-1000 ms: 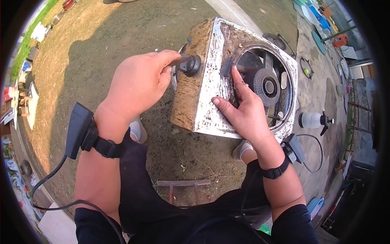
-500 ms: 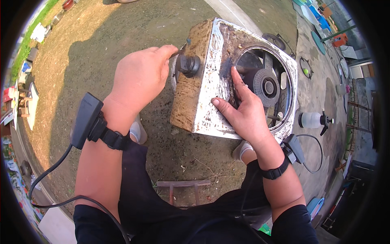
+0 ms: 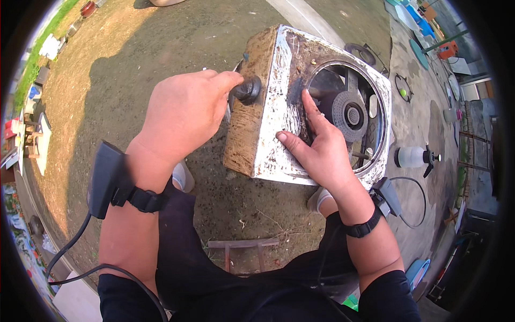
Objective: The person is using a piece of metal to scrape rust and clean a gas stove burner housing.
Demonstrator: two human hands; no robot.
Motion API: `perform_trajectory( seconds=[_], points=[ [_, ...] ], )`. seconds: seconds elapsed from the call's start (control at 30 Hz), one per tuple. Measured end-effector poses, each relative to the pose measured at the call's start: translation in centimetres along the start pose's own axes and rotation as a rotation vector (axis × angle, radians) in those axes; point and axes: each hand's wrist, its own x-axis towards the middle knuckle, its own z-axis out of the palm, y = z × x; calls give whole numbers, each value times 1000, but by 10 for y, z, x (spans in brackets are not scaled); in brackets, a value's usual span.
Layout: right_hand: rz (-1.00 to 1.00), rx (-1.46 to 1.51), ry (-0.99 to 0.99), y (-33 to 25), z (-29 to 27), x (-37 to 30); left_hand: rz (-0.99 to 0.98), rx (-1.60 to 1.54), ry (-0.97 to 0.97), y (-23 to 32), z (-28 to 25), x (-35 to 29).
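A rusty, grimy gas stove (image 3: 271,123) with a peeling white top and brown-stained front panel stands tilted in front of me. On that panel sits a black control knob (image 3: 249,91). My left hand (image 3: 188,104) is closed at the knob, thumb and forefinger pinching its outer end; the other fingertips are hidden behind the hand. A thin pale edge shows just below those fingers, too little to name. My right hand (image 3: 324,153) lies open on the stove top, fingers spread, forefinger reaching the rim of the round opening around the perforated burner (image 3: 351,115).
A spray bottle (image 3: 412,158) stands on the concrete at right. Beyond the stove lie a black ring-shaped pan support (image 3: 403,88) and another dark round part (image 3: 360,53). A low wooden stool (image 3: 244,243) is between my feet. Cables hang from devices strapped to both wrists.
My left hand has moved in toward the knob and its wrist has turned; the knob sits at a different angle. The stove has shifted slightly left. My right hand stays on its top.
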Motion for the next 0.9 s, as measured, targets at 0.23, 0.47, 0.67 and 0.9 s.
perform_trajectory(
  seconds=[0.23, 0.47, 0.67, 0.9],
  points=[
    [28, -30, -35, -4, -1, 1, -1, 47, -29, -2, 2, 4],
    [43, -59, -57, -8, -3, 2, -16, 82, 25, -9, 10, 6],
    [44, -65, -41, -6, -4, 1, 43, -21, 4, 1, 11, 3],
    [55, -65, -56, -8, -3, 1, -12, 20, 9, -2, 11, 3]
  ],
)
